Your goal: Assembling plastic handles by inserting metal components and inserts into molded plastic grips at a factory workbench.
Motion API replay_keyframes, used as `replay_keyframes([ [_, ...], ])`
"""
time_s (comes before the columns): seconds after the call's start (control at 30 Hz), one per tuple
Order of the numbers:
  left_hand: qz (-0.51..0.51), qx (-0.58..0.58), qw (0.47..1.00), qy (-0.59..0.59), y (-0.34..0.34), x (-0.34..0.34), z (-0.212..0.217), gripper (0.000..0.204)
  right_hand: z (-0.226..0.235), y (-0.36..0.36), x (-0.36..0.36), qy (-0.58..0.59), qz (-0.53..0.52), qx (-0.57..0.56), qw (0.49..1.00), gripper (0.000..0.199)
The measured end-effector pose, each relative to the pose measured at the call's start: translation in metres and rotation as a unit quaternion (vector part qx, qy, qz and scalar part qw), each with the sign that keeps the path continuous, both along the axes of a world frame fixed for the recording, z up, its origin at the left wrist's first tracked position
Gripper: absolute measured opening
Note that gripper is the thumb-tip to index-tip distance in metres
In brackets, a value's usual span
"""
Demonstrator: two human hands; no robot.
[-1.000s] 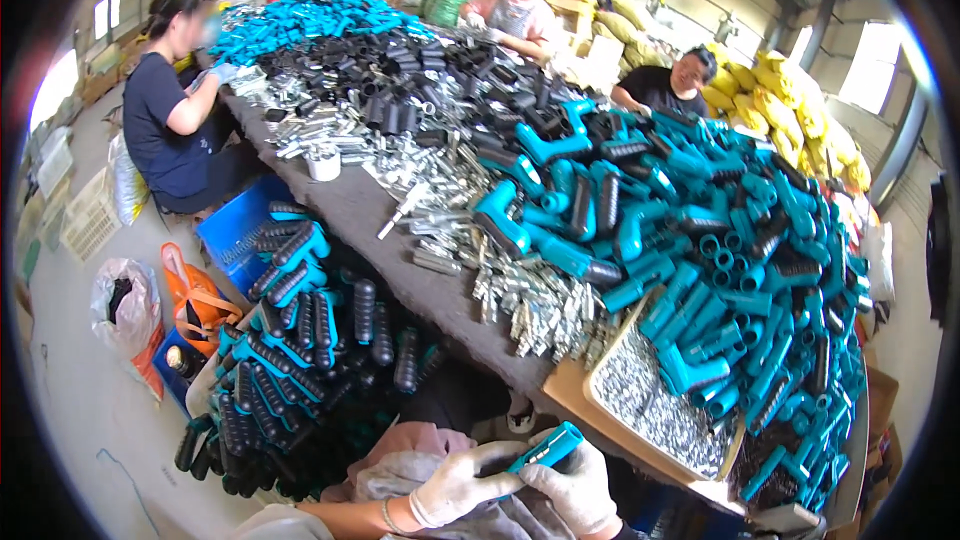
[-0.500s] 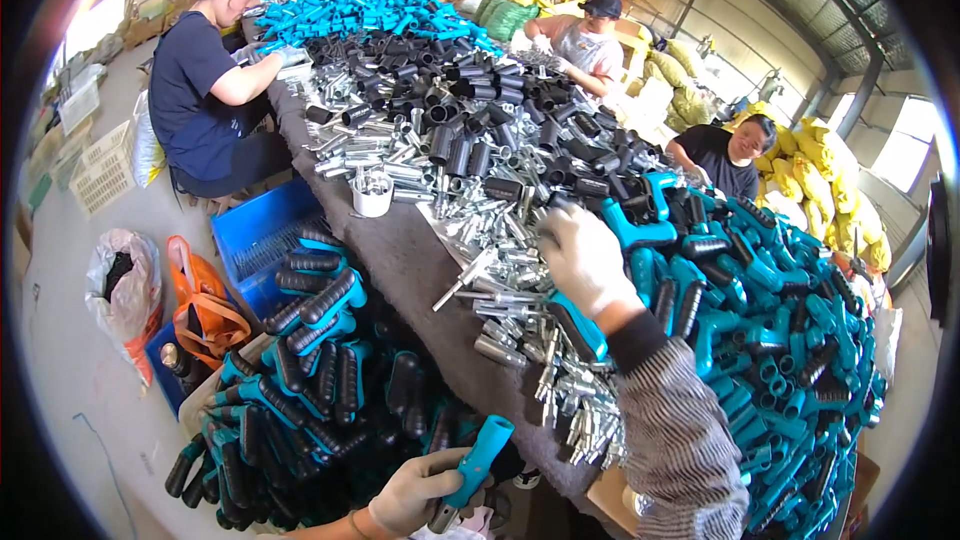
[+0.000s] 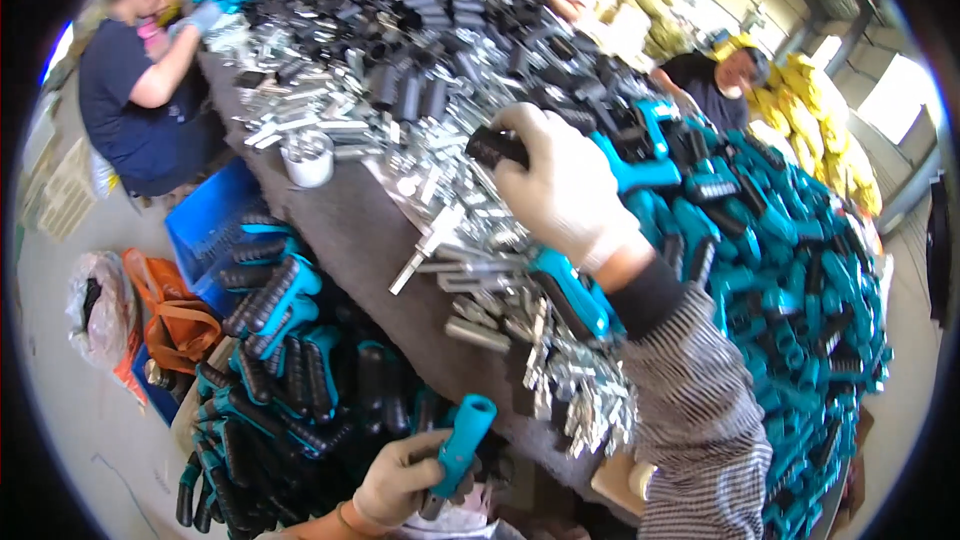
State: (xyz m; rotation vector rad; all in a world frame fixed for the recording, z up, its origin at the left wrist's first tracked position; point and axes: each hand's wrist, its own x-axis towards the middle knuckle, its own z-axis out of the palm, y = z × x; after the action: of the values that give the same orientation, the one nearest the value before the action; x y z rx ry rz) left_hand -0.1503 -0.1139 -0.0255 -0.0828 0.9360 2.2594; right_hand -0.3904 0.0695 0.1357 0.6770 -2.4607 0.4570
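Note:
My gloved left hand [image 3: 402,480] is closed around a teal plastic tool handle [image 3: 466,440], its round hollow end pointing up, low at the front of the table. My gloved right hand [image 3: 560,185] pinches a black ribbed sleeve [image 3: 496,148] between thumb and fingers, above the heap. Beneath that hand lie loose shiny metal rods and tubes [image 3: 470,275]. A teal-and-black handle [image 3: 572,292] lies by my right wrist. Black sleeves [image 3: 408,90] are piled just beyond the hand.
Teal handles [image 3: 790,340] heap up on the right. Finished-looking black-gripped handles [image 3: 290,310] fill the space left of the table edge, beside a blue crate [image 3: 215,230] and an orange bag [image 3: 165,300]. A white cup [image 3: 307,162] stands near the edge. Co-workers [image 3: 130,90] sit around the table.
My right hand has lifted from the pile with a black sleeve in its fingers. My left hand keeps the teal handle. The view has shifted, moving the scene up and leftward.

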Motion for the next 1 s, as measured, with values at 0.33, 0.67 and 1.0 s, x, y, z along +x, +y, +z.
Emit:
replay_keyframes([
  [0.33,-0.261,-0.07,0.951,0.151,0.052,0.034,0.028,0.042,-0.035,0.106,0.371,-0.326,-0.202,-0.47,0.795,0.035],
  [0.67,-0.39,-0.042,0.92,0.018,0.095,0.123,0.027,0.049,-0.079,0.124,0.48,-0.174,-0.187,-0.329,0.909,0.036],
  [1.0,-0.317,-0.11,0.867,0.368,0.147,0.162,0.031,0.072,-0.13,0.116,0.539,-0.085,-0.167,-0.345,0.919,0.059],
])
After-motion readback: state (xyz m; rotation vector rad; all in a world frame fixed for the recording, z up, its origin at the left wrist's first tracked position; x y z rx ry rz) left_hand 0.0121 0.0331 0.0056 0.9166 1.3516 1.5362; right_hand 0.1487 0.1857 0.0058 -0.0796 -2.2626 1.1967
